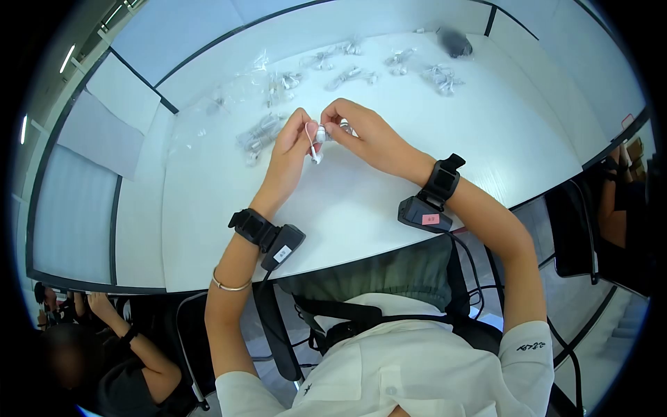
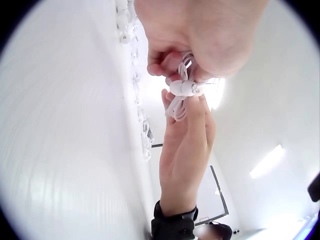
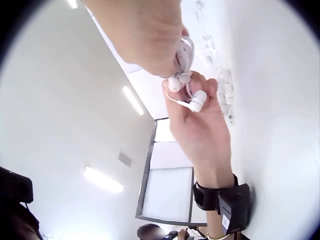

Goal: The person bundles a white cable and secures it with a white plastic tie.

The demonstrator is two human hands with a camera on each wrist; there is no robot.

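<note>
Both hands meet above the white table, holding one bundle of white earphones between them. The left hand pinches one end of the bundle, and a loose earbud hangs beside it. My right hand grips the coiled cable from the other side. In the right wrist view the cable coil is wrapped at its middle, with two white earbuds by the left fingers. The left wrist view shows the earbuds close together between the hands; some fingertips are hidden.
Several bagged white cable bundles lie along the table's far side, with more left of the hands. Clear plastic lies at the back left and a dark object at the back right. Low partitions surround the table; other people sit beyond both sides.
</note>
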